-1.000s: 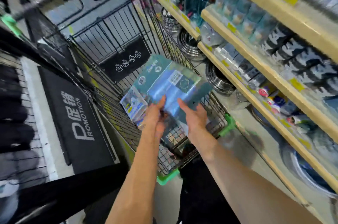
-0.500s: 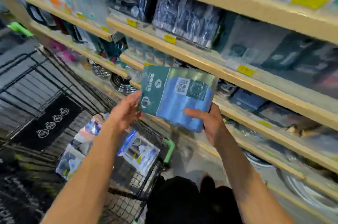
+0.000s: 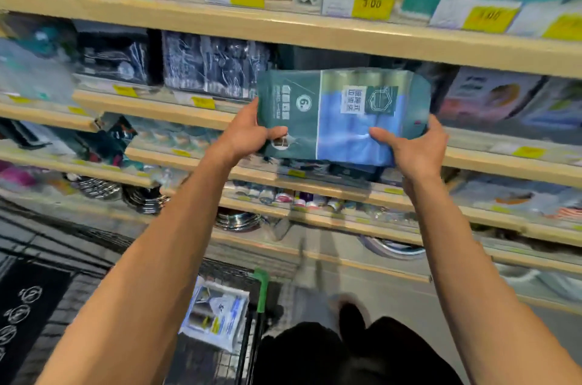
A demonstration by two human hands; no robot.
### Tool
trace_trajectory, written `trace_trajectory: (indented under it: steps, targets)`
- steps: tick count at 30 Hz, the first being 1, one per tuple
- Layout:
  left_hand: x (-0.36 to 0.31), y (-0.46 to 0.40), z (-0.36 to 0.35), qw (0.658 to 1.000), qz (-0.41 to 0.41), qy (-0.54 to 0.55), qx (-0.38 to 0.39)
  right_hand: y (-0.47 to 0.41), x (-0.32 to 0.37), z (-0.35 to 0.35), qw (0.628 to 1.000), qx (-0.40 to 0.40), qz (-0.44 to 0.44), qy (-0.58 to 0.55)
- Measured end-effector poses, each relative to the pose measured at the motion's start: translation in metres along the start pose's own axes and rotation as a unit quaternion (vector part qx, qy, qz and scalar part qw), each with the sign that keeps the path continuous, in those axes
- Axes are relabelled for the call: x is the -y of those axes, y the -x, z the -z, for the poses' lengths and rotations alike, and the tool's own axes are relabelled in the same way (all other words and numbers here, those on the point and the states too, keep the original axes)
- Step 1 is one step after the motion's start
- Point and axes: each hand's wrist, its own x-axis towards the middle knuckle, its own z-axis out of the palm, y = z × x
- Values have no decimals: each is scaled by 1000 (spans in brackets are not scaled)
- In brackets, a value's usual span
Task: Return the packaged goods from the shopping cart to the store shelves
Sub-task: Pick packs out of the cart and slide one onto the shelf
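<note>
the teal and blue package (image 3: 343, 115) is held up before the store shelves (image 3: 283, 30), left hand (image 3: 244, 133) and right hand (image 3: 415, 148) pinching its lower corners, thumbs in front, other fingers hidden behind.

Shelf goods (image 3: 491, 98) blurred, labels unreadable

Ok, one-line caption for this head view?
Both hands, left and right, hold a green-and-blue pack up to the shelves, cart below.
</note>
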Motion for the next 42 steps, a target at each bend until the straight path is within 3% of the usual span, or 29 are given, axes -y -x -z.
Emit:
trace_trajectory:
  steps: [5, 9, 15, 19, 23, 28, 33, 39, 42]
  targets:
    - [-20, -42, -11, 1000, 16, -3, -22, -36, 14, 10, 999, 22, -25, -19]
    - [-25, -71, -6, 996, 13, -58, -64, -66, 20, 7, 997, 59, -33, 38]
    - [-49, -89, -8, 978, -28, -103, -176, -85, 32, -18, 996, -7, -25, 87]
    - [-51, -92, -25, 951, -29, -255, -171, -84, 19, -26, 988, -50, -18, 145]
    - [-37, -80, -43, 911, -9, -395, -120, -76, 1, -24, 979, -19, 0, 204]
    - [-23, -80, -42, 925, -12, -320, -203, -79, 7, -29, 977, -9, 6, 214]
    - [-6, -73, -36, 886, -41, -350, -301, -70, 3, -41, 980, -11, 4, 201]
    - [8, -66, -25, 917, -85, -233, -313, -31, -8, -53, 968, -238, 56, 60]
    - [18, -58, -17, 932, -88, -174, -305, -3, -15, -73, 971, -200, 120, 49]
